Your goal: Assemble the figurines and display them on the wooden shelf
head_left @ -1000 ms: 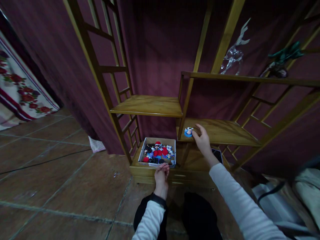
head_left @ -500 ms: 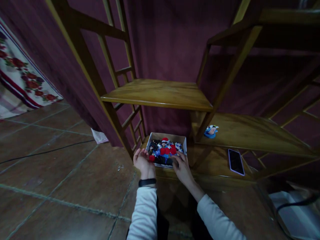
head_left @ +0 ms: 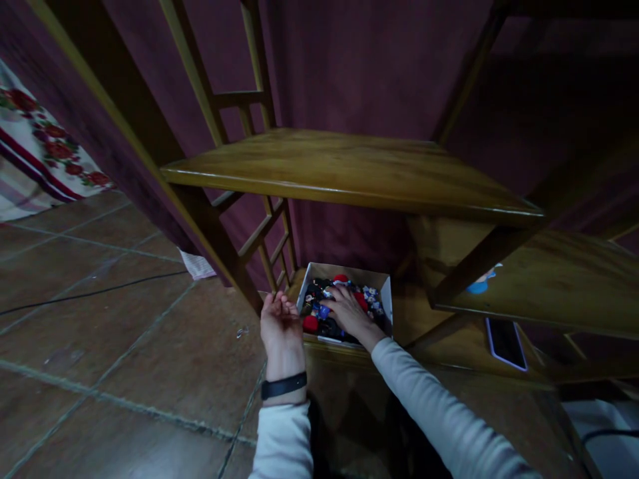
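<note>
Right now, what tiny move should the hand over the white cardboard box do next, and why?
Perhaps the bare right hand should gently pinch one of the small red, black and blue toys crowding the box: that hand's fingers look spread over them.

Small red, black, blue and white figurines (head_left: 329, 327) lie jumbled inside an open, pale-walled box (head_left: 367, 278) on the low shelf (head_left: 412, 310).
</note>
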Available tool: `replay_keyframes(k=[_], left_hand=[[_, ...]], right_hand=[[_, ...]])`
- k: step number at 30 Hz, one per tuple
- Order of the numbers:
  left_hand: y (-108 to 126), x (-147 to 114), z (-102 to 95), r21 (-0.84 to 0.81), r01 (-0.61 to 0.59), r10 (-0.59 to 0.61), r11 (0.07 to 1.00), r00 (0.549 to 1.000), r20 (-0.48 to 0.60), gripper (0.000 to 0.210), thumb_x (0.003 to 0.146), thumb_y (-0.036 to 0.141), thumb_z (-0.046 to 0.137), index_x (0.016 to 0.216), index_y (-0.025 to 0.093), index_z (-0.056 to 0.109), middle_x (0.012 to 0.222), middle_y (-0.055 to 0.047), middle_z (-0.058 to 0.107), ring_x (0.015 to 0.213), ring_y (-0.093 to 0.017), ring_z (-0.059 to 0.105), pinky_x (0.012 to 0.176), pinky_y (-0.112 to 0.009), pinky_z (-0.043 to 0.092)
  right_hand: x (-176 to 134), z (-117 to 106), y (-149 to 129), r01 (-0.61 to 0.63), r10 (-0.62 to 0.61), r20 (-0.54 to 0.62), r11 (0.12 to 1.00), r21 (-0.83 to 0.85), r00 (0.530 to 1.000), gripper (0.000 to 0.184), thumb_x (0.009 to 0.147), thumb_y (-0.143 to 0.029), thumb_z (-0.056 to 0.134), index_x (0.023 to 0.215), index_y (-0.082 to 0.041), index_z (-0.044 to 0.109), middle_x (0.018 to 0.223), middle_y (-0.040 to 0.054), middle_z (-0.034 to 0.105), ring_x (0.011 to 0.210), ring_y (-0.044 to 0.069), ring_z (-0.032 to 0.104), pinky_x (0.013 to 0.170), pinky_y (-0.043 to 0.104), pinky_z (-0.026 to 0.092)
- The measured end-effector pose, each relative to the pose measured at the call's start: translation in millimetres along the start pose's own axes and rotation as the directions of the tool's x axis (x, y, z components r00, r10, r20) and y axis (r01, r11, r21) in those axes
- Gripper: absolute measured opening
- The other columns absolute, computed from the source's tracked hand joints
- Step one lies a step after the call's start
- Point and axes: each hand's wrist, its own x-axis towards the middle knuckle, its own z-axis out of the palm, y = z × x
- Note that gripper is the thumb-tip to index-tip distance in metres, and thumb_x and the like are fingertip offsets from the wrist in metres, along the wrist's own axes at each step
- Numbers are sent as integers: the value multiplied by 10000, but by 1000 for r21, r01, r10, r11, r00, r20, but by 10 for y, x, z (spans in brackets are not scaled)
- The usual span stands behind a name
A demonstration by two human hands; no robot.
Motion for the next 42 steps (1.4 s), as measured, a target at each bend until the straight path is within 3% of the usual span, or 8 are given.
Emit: replay_keyframes(k=[7, 11, 16, 20, 27, 30, 37, 42], left_hand=[[65, 25, 18, -23, 89, -88, 996, 996, 8, 246, 776, -31, 389, 842, 180, 498, 719, 16, 569, 555, -38, 546, 510, -131, 428], [83, 47, 41, -37, 166, -165, 985, 986, 26, 244, 773, -39, 389, 819, 158, 526, 693, 4, 568, 557, -44, 551, 506, -134, 437], [-43, 98, 64, 65, 217, -220, 974, 975, 42, 217, 743, -28, 428, 802, 147, 541, 709, -17, 589, 536, -51, 553, 481, -137, 437], [-197, 128, 60, 169, 184, -196, 968, 979, 55, 185, 738, -1, 443, 788, 145, 545, 681, -15, 589, 520, -55, 555, 466, -132, 431], [-306, 176, 0, 371, -40, 13, 928, 997, 75, 143, 715, 17, 501, 781, 118, 577, 636, -15, 601, 484, -53, 552, 465, -127, 414], [-296, 176, 0, 374, -102, 78, 922, 994, 78, 141, 712, 18, 505, 782, 118, 577, 641, -11, 601, 483, -51, 551, 467, -129, 412], [-112, 145, 64, 184, 220, -235, 958, 970, 66, 191, 757, -9, 439, 807, 140, 547, 694, -18, 593, 554, -60, 574, 494, -143, 445], [29, 135, 62, 102, 229, -240, 968, 965, 106, 198, 779, 7, 441, 845, 145, 567, 731, -24, 594, 583, -61, 582, 512, -151, 462]], right_hand=[[50, 29, 49, 102, -103, 10, 993, 59, 995, 291, 787, -134, 552, 1070, -203, 555, 1190, 76, 548, 1255, 206, 350, 1071, 427, 191], [-98, -100, 85, -107, 142, -123, 961, 255, 982, 263, 783, -203, 565, 1044, -233, 543, 1086, 44, 608, 1102, 195, 505, 1011, 411, 303], [-580, -324, 139, -292, 528, -162, 670, 683, 833, 284, 780, -368, 544, 1031, -237, 557, 1004, 23, 645, 906, 185, 599, 812, 337, 467], [-940, -406, 106, -286, 627, -84, 465, 838, 775, 373, 767, -418, 542, 1066, -198, 578, 963, 45, 659, 830, 187, 617, 732, 315, 497], [-1034, -368, 237, -404, 512, -73, 751, 523, 856, 325, 766, -248, 544, 1087, -299, 568, 937, -2, 665, 791, 168, 628, 729, 299, 488], [-981, -285, 318, -386, 422, -12, 839, 384, 906, 346, 758, -167, 532, 1079, -285, 585, 1029, 23, 639, 910, 178, 613, 817, 306, 466], [-856, -243, 346, -284, 293, 4, 924, 257, 956, 370, 797, -129, 464, 1135, -224, 580, 1203, 56, 543, 1116, 178, 496, 982, 339, 369], [-429, -305, 287, -168, 182, -74, 971, 170, 980, 333, 815, -181, 484, 1122, -262, 583, 1237, 28, 516, 1197, 192, 396, 1029, 373, 298]])
